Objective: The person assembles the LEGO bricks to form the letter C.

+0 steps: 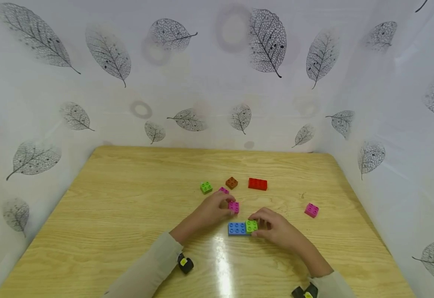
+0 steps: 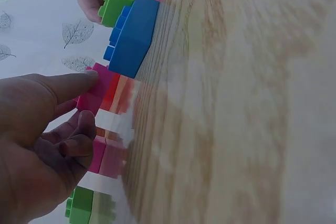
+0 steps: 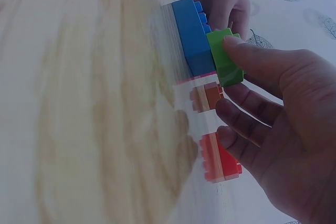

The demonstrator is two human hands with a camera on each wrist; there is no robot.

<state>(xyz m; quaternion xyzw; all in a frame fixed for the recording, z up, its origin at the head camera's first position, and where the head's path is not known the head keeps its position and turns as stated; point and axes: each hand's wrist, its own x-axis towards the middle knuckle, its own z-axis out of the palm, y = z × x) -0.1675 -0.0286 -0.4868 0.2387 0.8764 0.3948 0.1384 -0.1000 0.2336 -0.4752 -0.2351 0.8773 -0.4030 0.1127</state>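
Observation:
A long blue building brick (image 1: pixel 237 229) lies on the table in front of the person. On its right end sits a small lime green brick (image 1: pixel 252 226), which the right hand (image 1: pixel 276 227) pinches between thumb and fingers. Just behind the blue brick, the left hand (image 1: pixel 215 209) holds a pink brick (image 1: pixel 233 207) between thumb and fingertips; the left wrist view shows the thumb on this pink brick (image 2: pixel 95 88). Another pink brick (image 1: pixel 224 190) lies right behind the left hand, partly covered by it.
Behind the hands a second lime green brick (image 1: pixel 206 187), an orange-brown brick (image 1: pixel 232 182) and a long red brick (image 1: pixel 257 184) lie in a loose row. Off to the right is one more pink brick (image 1: pixel 311 210). A leaf-patterned white cloth (image 1: pixel 209 82) surrounds the wooden table (image 1: pixel 127 198).

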